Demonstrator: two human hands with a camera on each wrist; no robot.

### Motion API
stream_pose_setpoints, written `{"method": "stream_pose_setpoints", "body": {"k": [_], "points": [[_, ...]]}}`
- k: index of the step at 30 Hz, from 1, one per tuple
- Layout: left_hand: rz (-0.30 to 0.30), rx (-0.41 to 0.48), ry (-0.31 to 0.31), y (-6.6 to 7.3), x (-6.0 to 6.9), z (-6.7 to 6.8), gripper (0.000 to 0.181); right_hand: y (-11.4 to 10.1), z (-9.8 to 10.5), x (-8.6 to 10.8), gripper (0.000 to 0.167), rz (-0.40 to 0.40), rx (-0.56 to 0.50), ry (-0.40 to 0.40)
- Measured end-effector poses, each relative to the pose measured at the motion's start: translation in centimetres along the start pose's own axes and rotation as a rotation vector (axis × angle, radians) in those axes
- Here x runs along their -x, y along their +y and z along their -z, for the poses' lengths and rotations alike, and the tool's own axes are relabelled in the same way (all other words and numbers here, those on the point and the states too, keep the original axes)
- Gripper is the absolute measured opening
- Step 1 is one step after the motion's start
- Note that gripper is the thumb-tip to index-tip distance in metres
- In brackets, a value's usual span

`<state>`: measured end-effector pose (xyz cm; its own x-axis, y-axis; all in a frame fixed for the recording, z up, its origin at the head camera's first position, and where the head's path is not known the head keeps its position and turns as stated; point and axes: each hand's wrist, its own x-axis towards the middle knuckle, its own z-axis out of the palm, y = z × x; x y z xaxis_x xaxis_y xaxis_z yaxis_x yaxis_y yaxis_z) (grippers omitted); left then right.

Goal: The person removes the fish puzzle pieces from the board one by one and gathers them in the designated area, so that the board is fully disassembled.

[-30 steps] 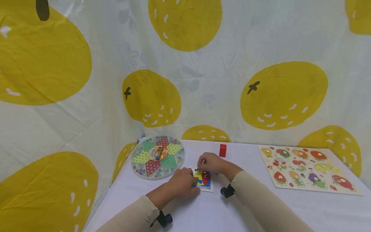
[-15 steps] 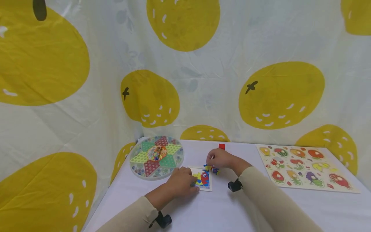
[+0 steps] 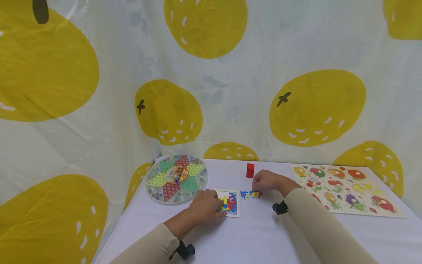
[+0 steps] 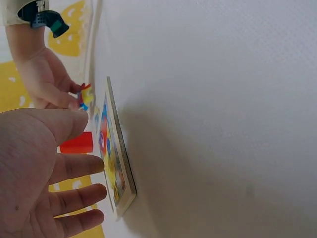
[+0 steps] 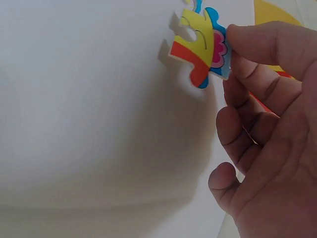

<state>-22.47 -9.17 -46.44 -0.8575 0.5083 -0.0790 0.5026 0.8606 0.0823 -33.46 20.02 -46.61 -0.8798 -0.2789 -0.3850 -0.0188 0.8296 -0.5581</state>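
Note:
A small jigsaw tray (image 3: 239,205) with a bright red, yellow and blue picture lies on the white table. My left hand (image 3: 206,206) is at its left side, fingers extended over the tray in the left wrist view; whether the fingertips touch it I cannot tell. To the right of the tray, my right hand (image 3: 266,181) pinches a yellow, red and blue jigsaw piece (image 5: 205,42) by its edge between thumb and fingers. Another jigsaw piece (image 3: 244,194) lies on the table between the tray and that hand.
Behind the hands stands a red block (image 3: 250,170). A round Chinese checkers board (image 3: 177,179) lies at the left. At the right is a fruit puzzle board (image 3: 349,189), its near left corner partly behind the right sleeve. A fruit-print curtain hangs behind the table.
My right hand has moved right from over the tray, carrying a jigsaw piece away. White tray bottom shows at the picture's upper left. My left hand has stayed at the tray.

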Motion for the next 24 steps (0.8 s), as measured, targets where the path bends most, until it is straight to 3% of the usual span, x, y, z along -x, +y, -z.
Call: {"method": "stream_pose_setpoints", "body": {"k": [10,19,24], "points": [[0.016,0.045,-0.025,0.6,-0.3,-0.2,0.048,1.1,-1.0,-0.8,0.009,0.021,0.051,0.013],[0.005,0.035,-0.029,0.9,-0.7,-0.6,0.049,0.9,-1.1,-0.6,0.011,0.022,0.086,0.033],[0.007,0.040,-0.036,1.1,-0.5,-0.5,0.049,0.3,-1.3,-0.8,0.011,0.067,0.070,0.044]]}}
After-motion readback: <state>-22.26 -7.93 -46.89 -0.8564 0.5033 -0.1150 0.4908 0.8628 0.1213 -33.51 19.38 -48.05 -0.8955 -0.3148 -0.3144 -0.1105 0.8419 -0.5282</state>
